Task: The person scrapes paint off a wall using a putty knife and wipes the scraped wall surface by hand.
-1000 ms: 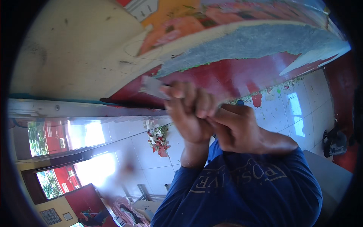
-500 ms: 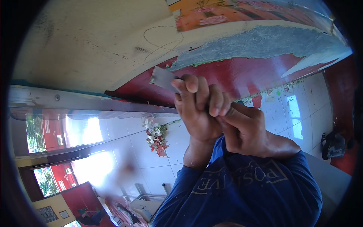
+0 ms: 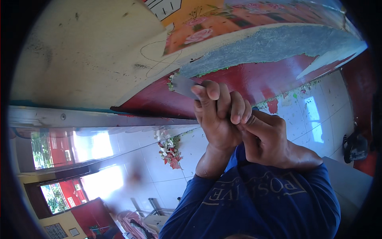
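Left hand (image 3: 218, 115): fingers curled, gripping a flat grey metal scraper blade (image 3: 185, 86) near its base, presumably for control. Blade projects past the fingertips toward 10 o'clock, pale-green crumbs (image 3: 171, 83) on its edge, before a glossy red wall band (image 3: 242, 77); contact unclear. Right hand (image 3: 264, 139), at left's 4 o'clock: fingers closed, perhaps bracing; contents hidden, cannot tell.

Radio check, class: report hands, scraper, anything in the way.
Left hand: closed on scraper. Right hand: curled against left, hold hidden. Blade edge: green-and-white flakes clinging; wall contact unclear.
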Demonstrator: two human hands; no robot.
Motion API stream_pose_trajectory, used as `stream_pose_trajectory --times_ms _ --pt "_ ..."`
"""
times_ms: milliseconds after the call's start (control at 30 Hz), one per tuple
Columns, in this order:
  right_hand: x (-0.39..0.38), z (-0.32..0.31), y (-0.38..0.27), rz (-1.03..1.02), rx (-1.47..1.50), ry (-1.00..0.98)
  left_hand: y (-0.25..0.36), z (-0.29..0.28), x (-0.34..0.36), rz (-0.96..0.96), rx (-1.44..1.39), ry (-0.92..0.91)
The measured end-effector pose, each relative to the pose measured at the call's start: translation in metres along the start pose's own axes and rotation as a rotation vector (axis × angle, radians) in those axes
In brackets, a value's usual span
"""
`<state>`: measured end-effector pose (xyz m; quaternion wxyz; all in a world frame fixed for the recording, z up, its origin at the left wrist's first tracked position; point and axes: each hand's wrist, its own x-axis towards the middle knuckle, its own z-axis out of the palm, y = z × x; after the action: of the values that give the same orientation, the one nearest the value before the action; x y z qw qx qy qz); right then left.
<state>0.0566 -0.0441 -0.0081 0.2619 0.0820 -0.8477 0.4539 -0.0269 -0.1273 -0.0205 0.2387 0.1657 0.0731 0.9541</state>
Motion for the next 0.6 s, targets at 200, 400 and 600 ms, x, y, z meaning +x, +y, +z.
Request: stream_pose_trajectory --times_ms 200,400,600 --pt "0.011 -0.007 -0.002 0.004 -0.037 -0.05 -0.005 0.004 0.005 0.005 0.05 0.027" --pt "-0.003 -0.019 0.008 0.051 -0.028 -0.049 -0.03 -0.005 -0.002 -0.036 0.009 0.094" --pt "-0.009 -0.03 0.004 0.057 -0.093 -0.056 -0.03 0.002 0.002 -0.009 -0.075 -0.008"
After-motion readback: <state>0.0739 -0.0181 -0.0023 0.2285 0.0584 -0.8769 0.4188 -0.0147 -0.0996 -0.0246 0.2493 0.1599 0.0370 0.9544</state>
